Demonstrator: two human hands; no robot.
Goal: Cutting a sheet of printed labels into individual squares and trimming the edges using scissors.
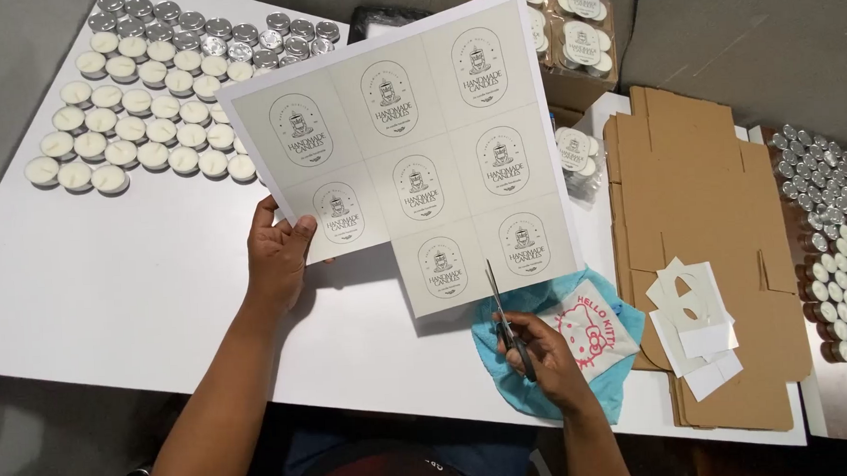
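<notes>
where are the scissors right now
In the head view the scissors are low and right of centre, in the right hand, blades at the bottom edge of the label sheet, above the blue cloth.

My smooth white rectangular worktop sits over a plain grey floor, which shows at upper left and upper right. Light is even, shadows soft.
</notes>
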